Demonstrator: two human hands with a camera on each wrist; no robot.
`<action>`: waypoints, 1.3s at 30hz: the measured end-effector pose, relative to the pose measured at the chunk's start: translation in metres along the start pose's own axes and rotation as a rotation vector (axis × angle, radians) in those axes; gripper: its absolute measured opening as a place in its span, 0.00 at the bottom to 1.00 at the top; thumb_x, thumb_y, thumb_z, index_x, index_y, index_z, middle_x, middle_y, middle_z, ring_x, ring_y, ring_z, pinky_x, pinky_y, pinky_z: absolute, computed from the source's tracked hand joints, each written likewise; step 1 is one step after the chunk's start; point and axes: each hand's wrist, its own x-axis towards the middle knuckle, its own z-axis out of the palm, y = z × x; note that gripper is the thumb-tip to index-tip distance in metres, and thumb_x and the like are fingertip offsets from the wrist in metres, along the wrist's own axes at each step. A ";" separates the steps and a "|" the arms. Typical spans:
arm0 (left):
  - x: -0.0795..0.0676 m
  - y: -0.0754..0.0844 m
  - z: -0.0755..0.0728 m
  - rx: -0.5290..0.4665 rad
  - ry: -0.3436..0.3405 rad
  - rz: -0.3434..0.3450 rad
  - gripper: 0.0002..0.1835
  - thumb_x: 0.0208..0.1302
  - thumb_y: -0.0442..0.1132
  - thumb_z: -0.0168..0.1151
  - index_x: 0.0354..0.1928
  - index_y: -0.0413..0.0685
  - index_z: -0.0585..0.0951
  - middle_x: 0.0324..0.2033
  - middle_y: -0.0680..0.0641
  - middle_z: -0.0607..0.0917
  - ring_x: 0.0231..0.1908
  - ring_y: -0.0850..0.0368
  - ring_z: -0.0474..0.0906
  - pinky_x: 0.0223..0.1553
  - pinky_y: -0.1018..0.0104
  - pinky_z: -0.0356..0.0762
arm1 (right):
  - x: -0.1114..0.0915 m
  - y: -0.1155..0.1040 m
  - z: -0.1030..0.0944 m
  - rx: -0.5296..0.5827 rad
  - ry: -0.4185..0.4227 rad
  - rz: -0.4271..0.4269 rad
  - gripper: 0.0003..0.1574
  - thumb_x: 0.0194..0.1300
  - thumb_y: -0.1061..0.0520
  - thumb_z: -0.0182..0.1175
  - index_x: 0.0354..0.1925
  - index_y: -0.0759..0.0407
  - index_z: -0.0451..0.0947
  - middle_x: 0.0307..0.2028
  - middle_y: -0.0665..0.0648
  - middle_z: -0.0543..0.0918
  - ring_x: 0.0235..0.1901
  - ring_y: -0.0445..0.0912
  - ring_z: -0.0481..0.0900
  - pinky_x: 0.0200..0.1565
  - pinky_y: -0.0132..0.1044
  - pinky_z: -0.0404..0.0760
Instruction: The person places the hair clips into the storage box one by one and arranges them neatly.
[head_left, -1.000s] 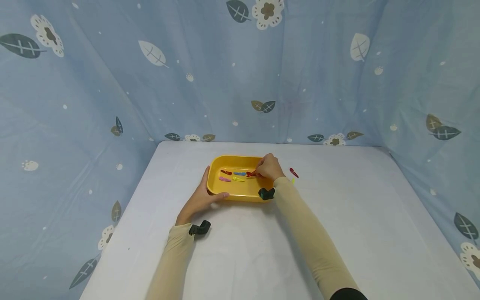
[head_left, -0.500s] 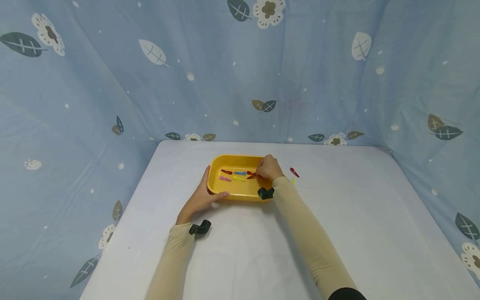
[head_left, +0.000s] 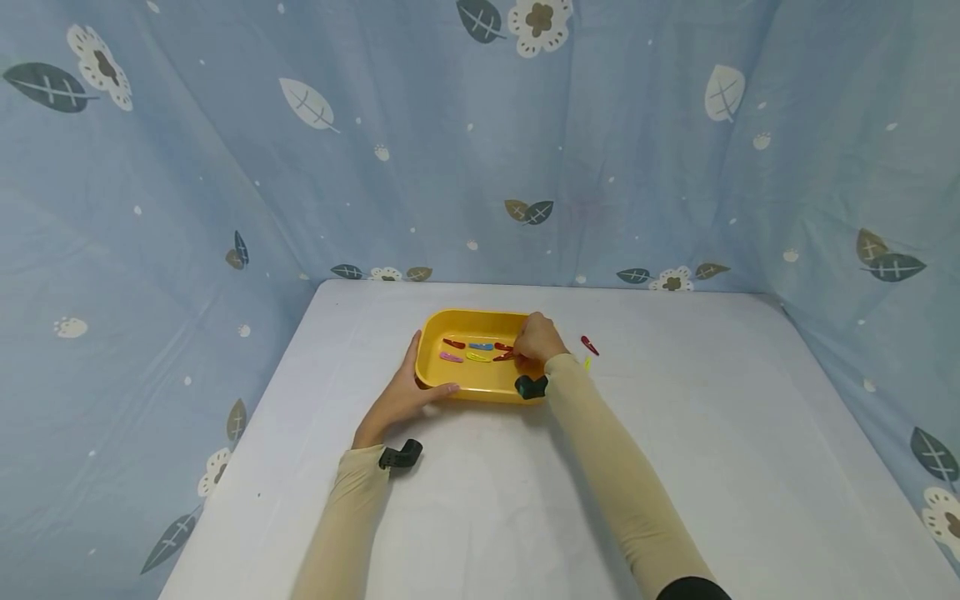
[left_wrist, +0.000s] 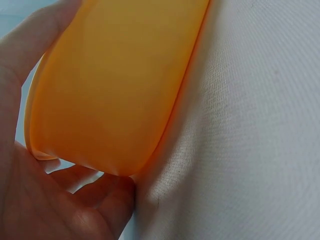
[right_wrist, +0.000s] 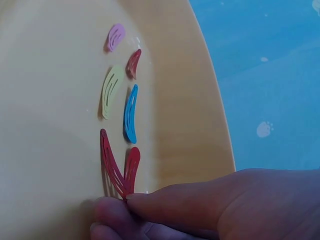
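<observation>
A yellow plastic tray (head_left: 487,390) lies on the white table. My left hand (head_left: 401,400) grips its left end, thumb along the near side and fingers around the end wall. Inside the tray, my right hand (head_left: 538,340) pinches one end of a dark red snap hair clip (right_wrist: 112,162) between thumb and index finger. Its free end points away from the fingertips, close over the tray floor. Right beside it is another red hair clip (right_wrist: 132,165). Further left lie a blue clip (right_wrist: 131,115), a pale yellow clip (right_wrist: 111,92), a small red clip (right_wrist: 133,64) and a pink clip (right_wrist: 116,36).
Outside the tray, to the right, a red hair clip (head_left: 589,345) lies on the table. Near it shows a bit of a yellow-green clip (head_left: 587,362), partly behind the right sleeve. A blue patterned curtain (head_left: 420,167) stands behind the table (head_left: 712,433).
The right hand has lowered the pinched red clip slightly toward the near side of the tray, turning it into line with the yellow one. The left hand and tray have stayed put.
</observation>
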 end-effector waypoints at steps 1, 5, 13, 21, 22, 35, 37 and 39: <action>0.000 0.000 0.000 0.006 -0.001 -0.001 0.73 0.52 0.62 0.79 0.84 0.61 0.33 0.83 0.46 0.51 0.79 0.43 0.57 0.81 0.40 0.50 | 0.000 0.000 0.000 -0.001 -0.002 -0.001 0.05 0.64 0.66 0.67 0.36 0.70 0.87 0.28 0.64 0.90 0.22 0.49 0.86 0.28 0.33 0.86; 0.000 -0.001 0.000 0.008 -0.002 0.000 0.73 0.52 0.61 0.79 0.84 0.61 0.33 0.83 0.46 0.50 0.80 0.44 0.56 0.81 0.40 0.49 | 0.001 0.001 0.000 -0.005 -0.005 -0.010 0.04 0.62 0.67 0.68 0.35 0.70 0.87 0.27 0.65 0.89 0.21 0.49 0.86 0.25 0.32 0.84; -0.001 0.000 0.000 -0.003 -0.004 -0.008 0.73 0.52 0.61 0.80 0.84 0.63 0.33 0.83 0.47 0.51 0.79 0.44 0.57 0.82 0.41 0.49 | 0.004 0.000 0.001 -0.010 -0.011 -0.009 0.03 0.61 0.69 0.69 0.32 0.71 0.87 0.29 0.67 0.90 0.22 0.51 0.88 0.24 0.33 0.85; 0.000 0.001 -0.001 -0.019 -0.014 -0.011 0.72 0.55 0.56 0.80 0.84 0.63 0.32 0.83 0.48 0.51 0.78 0.45 0.59 0.82 0.43 0.49 | 0.005 -0.001 0.001 -0.032 -0.019 0.006 0.03 0.60 0.68 0.69 0.32 0.71 0.87 0.28 0.67 0.90 0.22 0.52 0.89 0.25 0.35 0.86; 0.000 0.001 -0.001 -0.019 -0.016 -0.013 0.71 0.55 0.56 0.80 0.84 0.63 0.32 0.83 0.47 0.51 0.78 0.45 0.59 0.82 0.43 0.49 | 0.006 -0.001 0.001 -0.031 -0.020 0.009 0.03 0.60 0.68 0.69 0.32 0.71 0.87 0.28 0.67 0.90 0.22 0.52 0.89 0.25 0.34 0.86; -0.006 0.013 -0.001 -0.024 -0.029 -0.020 0.71 0.57 0.51 0.79 0.84 0.56 0.32 0.83 0.43 0.50 0.79 0.42 0.57 0.82 0.42 0.48 | 0.007 0.000 0.002 -0.023 -0.027 0.014 0.03 0.60 0.69 0.69 0.31 0.70 0.85 0.23 0.64 0.88 0.16 0.46 0.84 0.22 0.31 0.84; -0.005 0.013 -0.001 -0.024 -0.033 -0.021 0.70 0.58 0.50 0.79 0.84 0.55 0.31 0.83 0.42 0.49 0.79 0.41 0.57 0.82 0.42 0.48 | 0.007 0.001 0.002 -0.028 -0.029 0.008 0.03 0.60 0.69 0.69 0.30 0.70 0.85 0.22 0.63 0.87 0.15 0.45 0.83 0.22 0.31 0.84; 0.000 0.004 -0.001 -0.022 -0.028 -0.022 0.70 0.57 0.51 0.79 0.84 0.58 0.31 0.83 0.44 0.49 0.79 0.42 0.57 0.82 0.42 0.48 | 0.007 0.001 0.002 -0.036 -0.031 0.000 0.04 0.60 0.69 0.69 0.29 0.71 0.86 0.21 0.62 0.87 0.15 0.45 0.83 0.22 0.32 0.84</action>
